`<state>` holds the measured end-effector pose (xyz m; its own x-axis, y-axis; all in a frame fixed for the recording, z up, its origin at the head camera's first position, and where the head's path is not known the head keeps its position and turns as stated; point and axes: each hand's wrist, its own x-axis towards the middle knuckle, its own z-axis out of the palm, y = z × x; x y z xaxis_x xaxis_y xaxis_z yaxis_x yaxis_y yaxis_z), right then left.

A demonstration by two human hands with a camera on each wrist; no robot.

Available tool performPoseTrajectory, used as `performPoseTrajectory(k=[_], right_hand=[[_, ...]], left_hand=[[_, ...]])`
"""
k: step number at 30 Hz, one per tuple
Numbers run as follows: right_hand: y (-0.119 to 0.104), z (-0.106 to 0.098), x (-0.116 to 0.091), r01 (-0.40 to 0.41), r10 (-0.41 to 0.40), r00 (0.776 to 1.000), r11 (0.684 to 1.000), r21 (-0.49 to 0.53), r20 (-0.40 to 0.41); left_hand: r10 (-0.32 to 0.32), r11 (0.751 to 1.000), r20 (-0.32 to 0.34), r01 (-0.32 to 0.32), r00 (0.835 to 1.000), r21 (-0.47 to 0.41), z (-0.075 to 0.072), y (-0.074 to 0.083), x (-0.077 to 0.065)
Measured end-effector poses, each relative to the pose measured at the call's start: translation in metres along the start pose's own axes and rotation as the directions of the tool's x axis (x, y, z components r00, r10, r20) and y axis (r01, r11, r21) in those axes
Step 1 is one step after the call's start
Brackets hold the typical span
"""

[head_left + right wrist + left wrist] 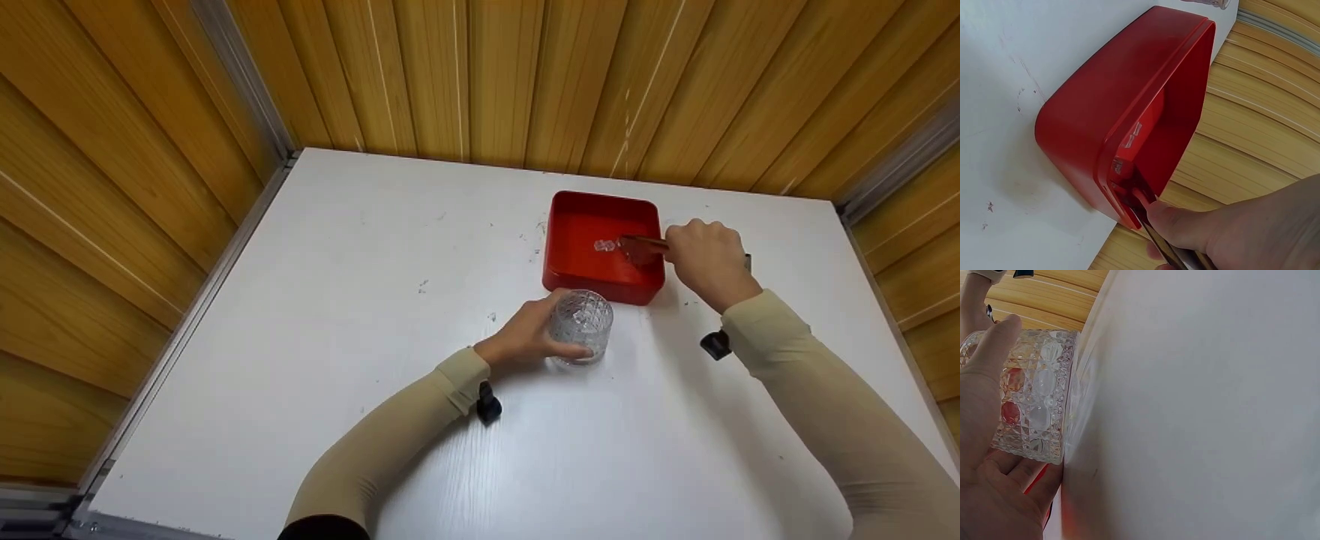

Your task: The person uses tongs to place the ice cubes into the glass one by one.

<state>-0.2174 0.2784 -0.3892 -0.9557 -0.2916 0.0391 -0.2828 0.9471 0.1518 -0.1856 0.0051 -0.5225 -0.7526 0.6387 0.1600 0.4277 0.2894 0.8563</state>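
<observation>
My left hand (527,331) holds a clear cut-glass tumbler (582,324) by its side, thumb in front and fingers behind. The tumbler stands upright on the table just in front of a square red box (604,291). In the left wrist view the faceted wall of the glass (1039,396) shows between thumb and fingers. My right hand (707,259) grips metal tongs (651,242) at the box's right side, their tips reaching down inside. Small clear cubes (604,245) lie on the box floor by the tips; the right wrist view shows clear pieces (1132,135) there too.
The white table (390,285) carries small dark marks and scuffs. Behind it stands a wood-panelled wall (502,82), with another panelled wall (97,187) at the left. A metal frame edge (202,292) runs along the table's left side.
</observation>
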Motion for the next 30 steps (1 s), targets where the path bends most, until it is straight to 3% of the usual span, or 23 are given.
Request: performPoseTrajectory(k=[18,30], right_hand=[[0.002,-0.005,-0.003,0.001,-0.002,1.000,0.999,0.047,0.009],[-0.008,0.002,-0.002,0.070,-0.071,0.997,0.994,0.089,0.008]], left_hand=[[0.020,1.000,-0.001,-0.020,1.000,0.020,0.000,0.000,0.001],[0.004,0.999,0.001,-0.004,1.000,0.044,-0.002,-0.001,0.000]])
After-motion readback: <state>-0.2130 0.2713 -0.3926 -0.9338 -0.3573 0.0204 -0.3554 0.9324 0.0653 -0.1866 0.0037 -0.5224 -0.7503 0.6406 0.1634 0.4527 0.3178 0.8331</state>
